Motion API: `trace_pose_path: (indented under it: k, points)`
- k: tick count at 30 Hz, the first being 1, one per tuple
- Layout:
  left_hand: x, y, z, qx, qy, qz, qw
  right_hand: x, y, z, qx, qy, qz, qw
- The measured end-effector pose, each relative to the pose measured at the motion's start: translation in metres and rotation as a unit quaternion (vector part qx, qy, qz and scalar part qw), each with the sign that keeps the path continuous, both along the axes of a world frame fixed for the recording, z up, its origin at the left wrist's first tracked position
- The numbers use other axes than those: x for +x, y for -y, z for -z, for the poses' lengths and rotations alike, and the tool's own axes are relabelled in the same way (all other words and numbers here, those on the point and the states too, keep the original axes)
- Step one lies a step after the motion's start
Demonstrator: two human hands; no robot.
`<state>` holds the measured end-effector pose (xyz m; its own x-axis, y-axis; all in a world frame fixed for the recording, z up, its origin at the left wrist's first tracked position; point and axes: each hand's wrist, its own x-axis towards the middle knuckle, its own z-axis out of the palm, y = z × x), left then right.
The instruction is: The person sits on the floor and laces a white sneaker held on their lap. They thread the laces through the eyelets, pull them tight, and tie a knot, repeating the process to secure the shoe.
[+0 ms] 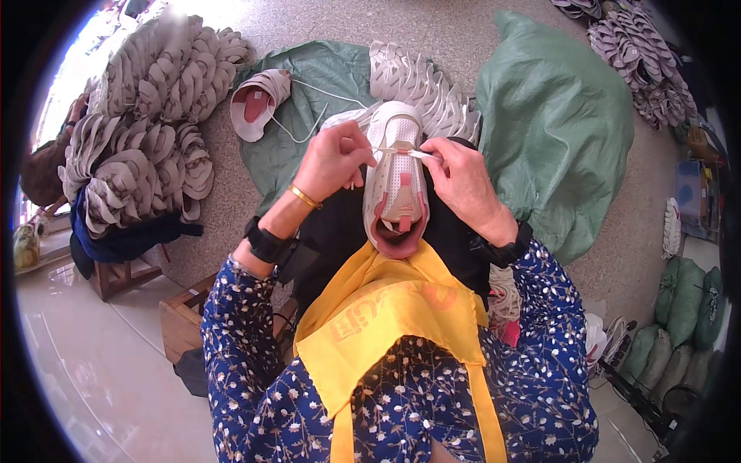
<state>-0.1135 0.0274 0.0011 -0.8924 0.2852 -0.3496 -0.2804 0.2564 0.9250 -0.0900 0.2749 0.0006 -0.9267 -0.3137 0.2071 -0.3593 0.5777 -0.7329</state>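
Note:
A white mesh shoe upper (400,181) with beige and pink panels rests on my lap, its pink-lined opening toward me. My left hand (340,160) is at its left side, thumb and fingers pinched on a pale shoelace. From the right, my right hand (465,185) grips the white shoelace (419,153) between thumb and forefinger. The lace is drawn out sideways across the front of the upper, between both hands. Whether the lace passes through each eyelet is too small to tell.
Another upper (260,104) with a loose lace lies on green sheeting (333,71), beside a row of uppers (417,81). A green sack (552,131) bulges at the right. Large stacks of grey pieces (147,154) stand left, near a wooden box (181,320). A yellow apron (386,324) covers my lap.

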Motion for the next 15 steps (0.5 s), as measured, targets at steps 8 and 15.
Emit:
trace_pose_path:
  k: [8,15]
  points:
    - [-0.01,0.015,0.017,-0.123,-0.167,0.019,0.978,-0.013,0.005,0.01,0.074,-0.019,0.026,0.997]
    - [-0.006,0.052,0.013,-0.224,-0.203,-0.021,0.953,-0.012,0.003,0.005,0.135,-0.016,0.032,0.99]
